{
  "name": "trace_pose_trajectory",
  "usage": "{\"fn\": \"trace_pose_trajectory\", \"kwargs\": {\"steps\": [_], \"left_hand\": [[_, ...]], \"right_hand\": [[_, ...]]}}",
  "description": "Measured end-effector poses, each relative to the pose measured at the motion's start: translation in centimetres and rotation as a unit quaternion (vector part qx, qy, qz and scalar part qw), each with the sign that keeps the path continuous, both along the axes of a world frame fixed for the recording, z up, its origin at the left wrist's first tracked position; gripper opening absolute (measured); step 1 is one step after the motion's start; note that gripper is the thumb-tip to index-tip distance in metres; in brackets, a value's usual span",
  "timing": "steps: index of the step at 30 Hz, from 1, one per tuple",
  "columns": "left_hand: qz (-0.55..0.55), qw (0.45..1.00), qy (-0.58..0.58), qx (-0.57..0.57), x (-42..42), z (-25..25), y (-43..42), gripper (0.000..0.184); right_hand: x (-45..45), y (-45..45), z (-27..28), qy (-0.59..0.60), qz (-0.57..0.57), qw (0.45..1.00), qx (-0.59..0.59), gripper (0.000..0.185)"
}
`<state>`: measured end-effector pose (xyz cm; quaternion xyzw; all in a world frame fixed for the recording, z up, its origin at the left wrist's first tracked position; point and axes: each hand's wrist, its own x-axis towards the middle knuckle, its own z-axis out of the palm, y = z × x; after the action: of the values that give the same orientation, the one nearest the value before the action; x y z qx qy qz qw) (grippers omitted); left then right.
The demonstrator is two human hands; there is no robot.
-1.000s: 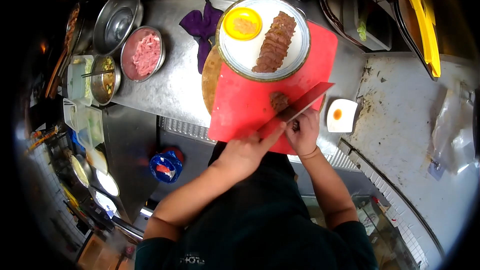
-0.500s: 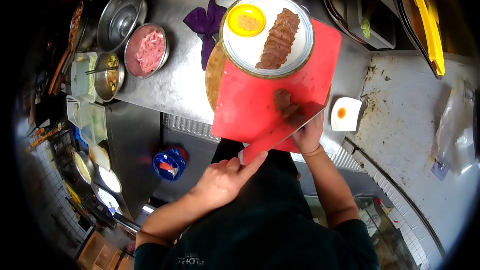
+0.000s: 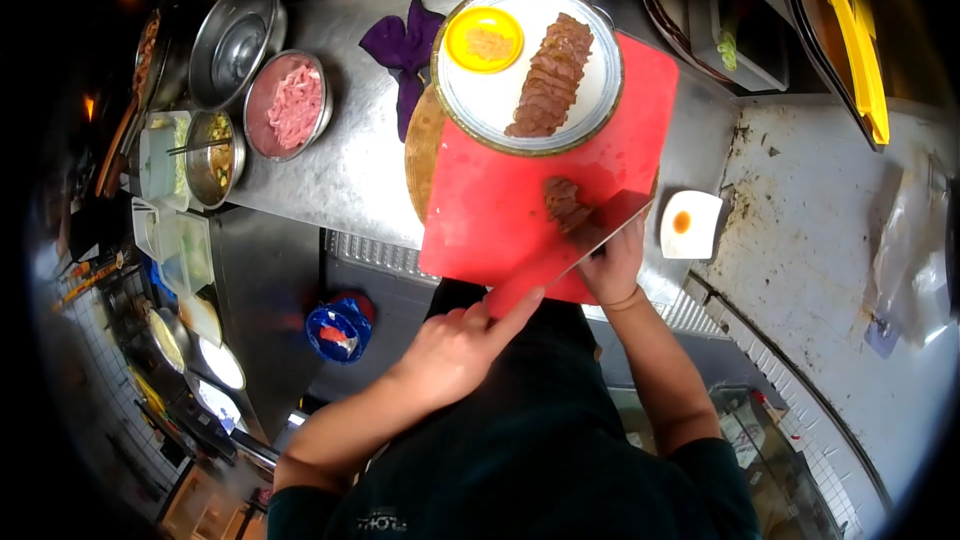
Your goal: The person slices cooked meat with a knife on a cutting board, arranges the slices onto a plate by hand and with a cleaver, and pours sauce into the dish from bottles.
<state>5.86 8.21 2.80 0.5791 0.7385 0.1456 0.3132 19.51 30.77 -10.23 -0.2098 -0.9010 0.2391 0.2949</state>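
Note:
My left hand (image 3: pixel 455 355) is closed round the handle of a broad cleaver (image 3: pixel 570 265), with its index finger stretched along the blade. The blade slants up to the right over a red cutting board (image 3: pixel 480 210) and mirrors its colour. Beyond the blade lie brown slices of cooked meat (image 3: pixel 565 202). On the near side, my right hand (image 3: pixel 615 260) has its fingers curled in against the meat, close to the blade, which partly hides them. A round plate (image 3: pixel 480 105) overlaps the board's far part, bearing a row of sliced meat (image 3: pixel 553 75) and a small yellow dish (image 3: pixel 484 40) of chopped garnish.
Left of the board lies a purple cloth (image 3: pixel 403 48). Farther left stand a steel bowl of raw pink meat strips (image 3: pixel 295 105), an larger steel bowl (image 3: pixel 235 45) and a bowl with chopsticks (image 3: pixel 213 155). A white sauce dish (image 3: pixel 690 225) sits at the right, beside the wall.
The cut meat beyond the blade shows more separate slices. The cleaver and both hands have shifted only slightly; the whole view has moved a little.

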Motion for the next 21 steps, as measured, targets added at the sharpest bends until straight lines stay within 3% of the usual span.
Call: {"fn": "trace_pose_trajectory", "kwargs": {"steps": [4, 10, 15, 21], "left_hand": [[0.021, 0.999, -0.003, 0.025, 0.1, -1.0, 1.0, 0.091], [0.011, 1.0, -0.012, -0.023, -0.1, 0.3, 0.3, 0.093], [0.026, 0.998, 0.04, 0.046, 0.1, -5.2, 4.3, 0.088], [0.042, 0.998, 0.003, 0.053, -0.6, -2.3, 2.0, 0.091]], "right_hand": [[0.2, -0.1, -0.5, 0.009, -0.007, 1.0, -0.006, 0.036], [0.0, -0.1, -0.1, 0.018, -0.003, 1.0, -0.01, 0.029], [0.7, 0.0, -1.0, 0.02, 0.014, 1.0, -0.009, 0.031], [1.8, -0.3, -0.9, 0.02, 0.029, 0.999, -0.007, 0.033]]}}
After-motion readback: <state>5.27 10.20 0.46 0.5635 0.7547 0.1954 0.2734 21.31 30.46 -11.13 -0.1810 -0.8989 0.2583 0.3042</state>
